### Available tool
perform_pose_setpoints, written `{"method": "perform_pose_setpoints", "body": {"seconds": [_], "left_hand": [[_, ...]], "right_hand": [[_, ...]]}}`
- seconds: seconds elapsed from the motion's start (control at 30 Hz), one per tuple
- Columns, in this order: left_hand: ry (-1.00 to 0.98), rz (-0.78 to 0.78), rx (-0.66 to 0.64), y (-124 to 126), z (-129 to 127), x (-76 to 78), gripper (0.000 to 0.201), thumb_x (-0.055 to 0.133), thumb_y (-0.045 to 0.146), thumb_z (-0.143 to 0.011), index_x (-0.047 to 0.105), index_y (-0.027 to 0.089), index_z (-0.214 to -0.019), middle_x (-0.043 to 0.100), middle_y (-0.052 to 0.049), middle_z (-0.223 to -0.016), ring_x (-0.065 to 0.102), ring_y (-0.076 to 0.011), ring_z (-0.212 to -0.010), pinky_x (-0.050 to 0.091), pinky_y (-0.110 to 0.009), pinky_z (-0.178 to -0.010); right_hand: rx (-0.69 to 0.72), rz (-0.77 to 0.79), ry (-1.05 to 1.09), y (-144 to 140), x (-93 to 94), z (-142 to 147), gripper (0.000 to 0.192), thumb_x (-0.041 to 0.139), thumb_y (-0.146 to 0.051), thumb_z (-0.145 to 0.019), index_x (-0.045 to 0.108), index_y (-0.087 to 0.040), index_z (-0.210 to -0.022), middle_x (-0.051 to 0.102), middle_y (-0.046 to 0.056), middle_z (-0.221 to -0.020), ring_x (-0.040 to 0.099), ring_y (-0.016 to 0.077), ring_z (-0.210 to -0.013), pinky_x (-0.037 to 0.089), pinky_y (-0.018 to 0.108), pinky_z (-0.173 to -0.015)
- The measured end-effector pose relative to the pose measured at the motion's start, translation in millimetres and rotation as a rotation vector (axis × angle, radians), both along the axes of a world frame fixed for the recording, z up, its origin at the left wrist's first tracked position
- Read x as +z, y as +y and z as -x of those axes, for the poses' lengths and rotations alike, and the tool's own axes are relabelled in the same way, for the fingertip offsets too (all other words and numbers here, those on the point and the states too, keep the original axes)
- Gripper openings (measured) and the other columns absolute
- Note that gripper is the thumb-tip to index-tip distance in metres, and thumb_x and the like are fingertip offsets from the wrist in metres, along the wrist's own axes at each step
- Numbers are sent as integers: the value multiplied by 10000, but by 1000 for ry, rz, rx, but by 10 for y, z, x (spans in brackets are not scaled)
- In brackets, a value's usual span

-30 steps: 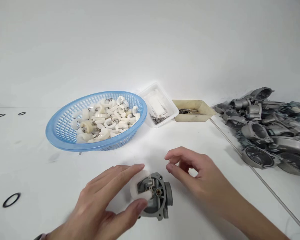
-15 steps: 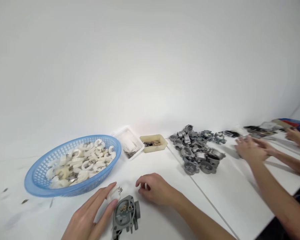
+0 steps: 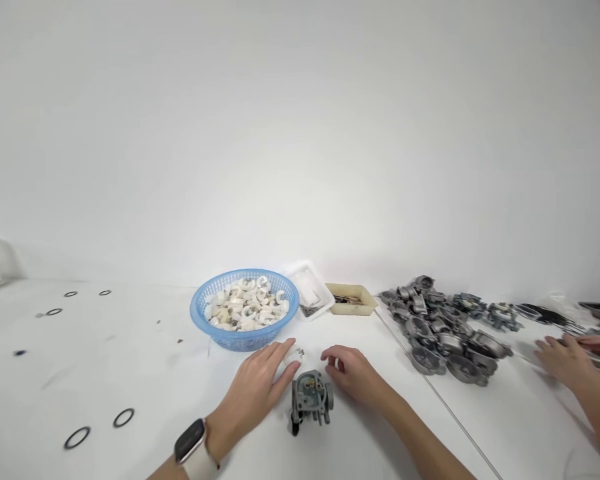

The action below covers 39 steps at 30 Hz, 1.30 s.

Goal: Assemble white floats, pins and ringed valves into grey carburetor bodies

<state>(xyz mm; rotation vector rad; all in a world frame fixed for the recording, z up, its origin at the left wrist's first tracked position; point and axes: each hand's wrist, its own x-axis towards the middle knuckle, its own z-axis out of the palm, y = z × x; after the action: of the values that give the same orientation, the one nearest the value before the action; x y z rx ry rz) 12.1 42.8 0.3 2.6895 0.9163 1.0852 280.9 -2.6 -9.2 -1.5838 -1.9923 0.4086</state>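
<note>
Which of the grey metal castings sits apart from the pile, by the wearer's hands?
The lone carburetor body standing on the table between the left hand and right hand. All the others lie heaped in the pile of castings further right.

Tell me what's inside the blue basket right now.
The blue basket holds a heap of white C-shaped plastic pieces with small metal bits among them. Whatever lies beneath the top layer is covered.

White table point(image 3: 130, 373), blue basket point(image 3: 205, 321), metal housings point(image 3: 445, 333), black rings point(image 3: 123, 418)
</note>
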Motion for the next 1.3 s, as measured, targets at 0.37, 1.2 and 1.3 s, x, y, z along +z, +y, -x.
{"method": "perform_pose_setpoints", "body": {"seconds": [0.37,1.2,1.3], "left_hand": [[77,35,-45,-56,-15,19,423,375,448,-1119,524,210,-1436,738,-88,-1167,734,-272,-1025,613,-424,-841],[62,98,44,-6,-11,25,435,361,477,-1117,563,202,-1388,737,-99,-1225,734,-264,-1056,606,-401,-859],[117,101,66,9,-25,3,371,400,432,-1110,588,212,-1343,751,-93,-1174,738,-259,-1011,596,-373,-823]], "right_hand": [[221,104,285,-201,375,42,516,767,-528,-877,658,-266,-1308,675,73,-1262,641,261,-1099,546,376,-937],[265,-414,-34,-432,228,387,772,711,-67,-679,471,-278,-1381,637,64,-1156,604,285,-1000,478,415,-888],[253,-279,199,-440,294,413,671,721,-91,-685,542,-287,-1302,624,36,-1125,602,254,-982,489,358,-851]]}}
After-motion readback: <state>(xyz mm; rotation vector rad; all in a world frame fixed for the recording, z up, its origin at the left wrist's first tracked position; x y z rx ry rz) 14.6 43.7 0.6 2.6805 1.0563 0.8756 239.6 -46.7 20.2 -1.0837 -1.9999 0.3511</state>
